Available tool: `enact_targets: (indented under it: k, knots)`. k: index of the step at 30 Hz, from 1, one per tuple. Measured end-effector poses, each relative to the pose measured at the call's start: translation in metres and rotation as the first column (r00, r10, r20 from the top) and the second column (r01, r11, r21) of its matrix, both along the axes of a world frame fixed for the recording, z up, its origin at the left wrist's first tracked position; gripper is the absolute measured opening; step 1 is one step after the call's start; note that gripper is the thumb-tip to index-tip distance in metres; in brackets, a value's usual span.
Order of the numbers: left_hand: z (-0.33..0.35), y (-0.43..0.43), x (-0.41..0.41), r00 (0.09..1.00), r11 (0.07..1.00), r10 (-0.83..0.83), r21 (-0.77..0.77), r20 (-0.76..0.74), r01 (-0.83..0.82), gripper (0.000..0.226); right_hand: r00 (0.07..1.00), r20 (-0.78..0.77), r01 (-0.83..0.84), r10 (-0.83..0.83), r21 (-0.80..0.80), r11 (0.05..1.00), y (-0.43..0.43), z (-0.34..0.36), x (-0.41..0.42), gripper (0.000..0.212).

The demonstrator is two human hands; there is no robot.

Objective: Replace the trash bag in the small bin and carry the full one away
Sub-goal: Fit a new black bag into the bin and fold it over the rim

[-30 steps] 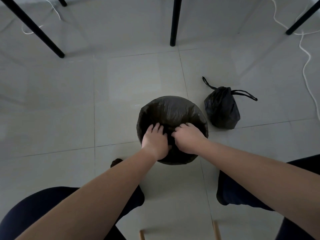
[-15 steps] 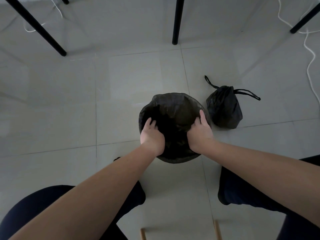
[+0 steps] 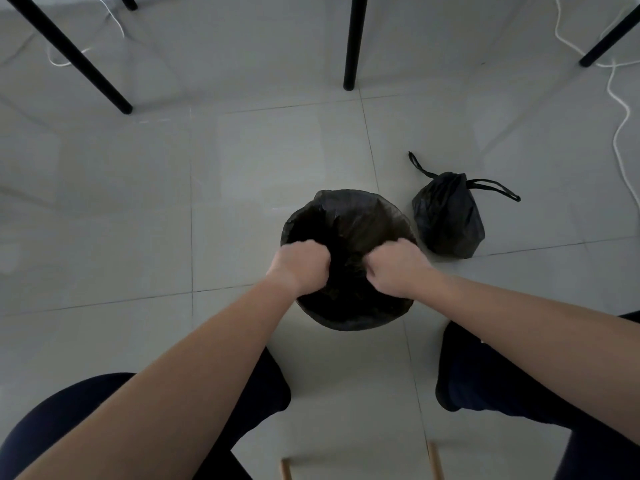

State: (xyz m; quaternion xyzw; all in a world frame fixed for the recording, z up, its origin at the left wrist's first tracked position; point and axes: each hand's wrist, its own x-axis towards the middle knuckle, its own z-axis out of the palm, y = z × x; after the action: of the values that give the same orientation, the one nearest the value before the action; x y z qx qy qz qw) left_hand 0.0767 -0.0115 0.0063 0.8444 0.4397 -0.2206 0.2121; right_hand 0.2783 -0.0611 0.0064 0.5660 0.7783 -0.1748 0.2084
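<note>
A small round bin [image 3: 349, 320] stands on the tiled floor in front of me, lined with a fresh black trash bag [image 3: 349, 209] draped over its rim. My left hand [image 3: 299, 266] is fisted on the bag's plastic at the near left of the opening. My right hand [image 3: 398, 266] is fisted on the plastic at the near right. The full black trash bag [image 3: 446, 220] sits tied on the floor just right of the bin, its drawstring loops lying loose.
Black table legs [image 3: 351, 39] stand on the floor beyond the bin, at left, centre and far right. A white cable [image 3: 620, 109] snakes along the right side. My knees and dark trousers [image 3: 485, 368] flank the bin. Two wooden chair legs [image 3: 434, 462] show at the bottom edge.
Both hands went from lying flat over the bag's opening to spreading toward the bin's sides, then closed into fists on the plastic at the near rim.
</note>
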Motion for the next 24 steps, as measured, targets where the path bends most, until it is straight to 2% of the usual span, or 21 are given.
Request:
enact_targets:
  k: [2,4,5,7,9,10,14,19,20,23,24]
  knots:
    - [0.01,0.01,-0.001,0.955,0.972,0.152,0.135,0.253,-0.19,0.033,0.979,-0.174,0.156,-0.108,0.293,0.943,0.009,0.004,0.009,0.019]
    - [0.013,0.02,-0.005,0.875,0.905,0.216,0.249,0.433,-0.346,0.031,0.908,-0.341,0.377,-0.242,0.416,0.828,0.019,0.005,0.021,0.024]
    - [0.012,0.025,-0.007,0.822,0.866,0.27,0.248,0.501,-0.435,0.031,0.844,-0.42,0.499,-0.332,0.393,0.772,0.024,0.006,0.026,0.028]
    - [0.007,0.034,-0.014,0.682,0.776,0.462,0.115,0.567,-0.62,0.034,0.669,-0.528,0.702,-0.523,0.219,0.677,0.037,0.001,0.039,0.034]
    - [-0.003,0.042,-0.025,0.57,0.686,0.631,-0.036,0.526,-0.727,0.034,0.51,-0.551,0.8,-0.66,0.022,0.6,0.045,-0.008,0.052,0.033]
    - [-0.009,0.046,-0.03,0.54,0.658,0.682,-0.092,0.494,-0.747,0.031,0.468,-0.553,0.816,-0.689,-0.03,0.578,0.046,-0.012,0.058,0.031]
    - [-0.023,0.046,-0.041,0.465,0.615,0.752,-0.243,0.467,-0.75,0.021,0.457,-0.588,0.797,-0.668,-0.062,0.6,0.045,-0.019,0.07,0.022]
    - [-0.026,0.051,-0.038,0.412,0.565,0.784,-0.257,0.465,-0.784,0.022,0.399,-0.582,0.842,-0.709,-0.074,0.534,0.045,-0.025,0.076,0.02]
    - [-0.029,0.053,-0.039,0.367,0.523,0.811,-0.283,0.455,-0.804,0.023,0.381,-0.557,0.861,-0.738,-0.078,0.503,0.045,-0.026,0.079,0.022]
    - [-0.03,0.056,-0.044,0.074,0.281,0.92,-0.518,0.385,-0.808,0.023,0.326,-0.472,0.912,-0.819,-0.073,0.404,0.043,-0.03,0.087,0.025]
    - [-0.029,0.057,-0.045,0.021,0.239,0.931,-0.565,0.365,-0.79,0.021,0.316,-0.457,0.92,-0.831,-0.064,0.386,0.042,-0.028,0.089,0.024]
